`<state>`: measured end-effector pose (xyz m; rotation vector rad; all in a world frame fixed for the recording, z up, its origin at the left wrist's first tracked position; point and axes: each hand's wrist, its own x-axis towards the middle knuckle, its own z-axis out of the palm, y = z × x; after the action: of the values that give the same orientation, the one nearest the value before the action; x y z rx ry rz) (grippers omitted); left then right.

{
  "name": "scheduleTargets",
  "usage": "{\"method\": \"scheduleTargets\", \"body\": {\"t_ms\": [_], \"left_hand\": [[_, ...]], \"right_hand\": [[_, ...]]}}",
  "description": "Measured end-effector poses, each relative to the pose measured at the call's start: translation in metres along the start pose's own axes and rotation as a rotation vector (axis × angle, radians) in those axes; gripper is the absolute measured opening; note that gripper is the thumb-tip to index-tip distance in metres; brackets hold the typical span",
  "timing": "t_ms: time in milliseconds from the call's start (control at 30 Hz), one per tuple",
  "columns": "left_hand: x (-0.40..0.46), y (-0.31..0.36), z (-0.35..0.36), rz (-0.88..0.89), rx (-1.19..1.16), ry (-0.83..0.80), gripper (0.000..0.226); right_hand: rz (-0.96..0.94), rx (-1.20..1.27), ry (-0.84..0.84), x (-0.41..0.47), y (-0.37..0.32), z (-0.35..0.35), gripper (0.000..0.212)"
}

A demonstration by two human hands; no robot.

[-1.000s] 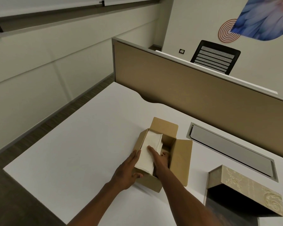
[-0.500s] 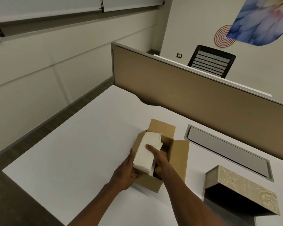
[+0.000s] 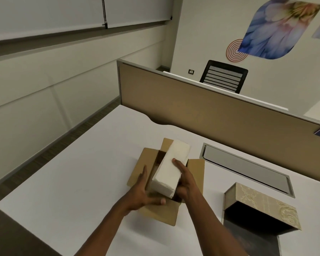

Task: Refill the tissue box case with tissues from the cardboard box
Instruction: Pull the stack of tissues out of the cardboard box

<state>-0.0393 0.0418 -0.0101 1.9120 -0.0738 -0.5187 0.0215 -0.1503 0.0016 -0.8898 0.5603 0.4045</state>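
1. Above the open cardboard box (image 3: 156, 212), near the middle of the white worktop (image 3: 81, 172), a white stack of tissues (image 3: 171, 168) is tilted, its far end raised past the box's far flap and its near end low over the opening.
2. Right hand (image 3: 185, 179) grips the stack along its right side, thumb lying on the top face and fingers wrapped underneath.
3. Left hand (image 3: 143, 191) is spread wide against the stack's left and lower near corner, fingers reaching under it, thumb pointing away along the box's left flap.
4. All four brown flaps of the box are folded outward.
5. Tissue box case (image 3: 260, 213), covered in beige patterned fabric, stands open at the right near corner of the worktop, its dark interior showing; it is well apart from the cardboard box.
6. A grey recessed cable tray (image 3: 248, 168) lies between them and the tan partition (image 3: 220, 115).
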Motion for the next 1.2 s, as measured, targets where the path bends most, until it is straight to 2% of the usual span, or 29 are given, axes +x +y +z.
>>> {"method": "scheduleTargets", "body": {"t_ms": [100, 167, 233, 333, 400, 467, 533, 600, 733, 900, 1067, 1200], "left_hand": [[-0.013, 0.031, 0.021, 0.022, -0.357, 0.210, 0.141], [-0.014, 0.043, 0.041, 0.002, -0.479, 0.336, 0.137], [-0.011, 0.054, 0.055, -0.022, -0.584, 0.386, 0.138], [-0.007, 0.066, 0.060, -0.108, -0.707, 0.421, 0.141], [-0.005, 0.067, 0.057, -0.163, -0.762, 0.402, 0.135], [-0.005, 0.065, 0.054, -0.166, -0.848, 0.318, 0.116], [-0.008, 0.066, 0.053, -0.129, -0.903, 0.241, 0.082], [-0.009, 0.066, 0.054, -0.113, -0.915, 0.219, 0.064], [-0.009, 0.065, 0.059, -0.134, -0.900, 0.221, 0.050], [-0.006, 0.065, 0.063, -0.135, -0.796, 0.236, 0.059], [-0.009, 0.067, 0.058, -0.105, -0.700, 0.259, 0.058], [-0.014, 0.065, 0.045, -0.072, -0.636, 0.249, 0.063]], "right_hand": [[-0.016, 0.097, 0.027, -0.012, 0.001, 0.001, 0.070], [-0.036, 0.133, 0.034, -0.017, 0.002, 0.002, 0.075], [-0.049, 0.175, 0.023, -0.024, 0.005, 0.006, 0.069], [-0.092, 0.218, 0.024, -0.034, 0.006, 0.009, 0.078], [-0.160, 0.241, 0.049, -0.041, 0.005, 0.009, 0.084], [-0.235, 0.251, 0.084, -0.047, 0.004, 0.008, 0.089], [-0.303, 0.254, 0.139, -0.051, 0.004, 0.006, 0.097], [-0.350, 0.245, 0.178, -0.056, 0.006, 0.003, 0.095], [-0.408, 0.220, 0.228, -0.063, 0.012, -0.002, 0.099], [-0.476, 0.129, 0.241, -0.070, 0.022, -0.008, 0.104], [-0.527, 0.200, 0.171, -0.079, 0.020, -0.014, 0.092], [-0.482, 0.210, 0.243, -0.097, -0.007, -0.040, 0.064]]}}
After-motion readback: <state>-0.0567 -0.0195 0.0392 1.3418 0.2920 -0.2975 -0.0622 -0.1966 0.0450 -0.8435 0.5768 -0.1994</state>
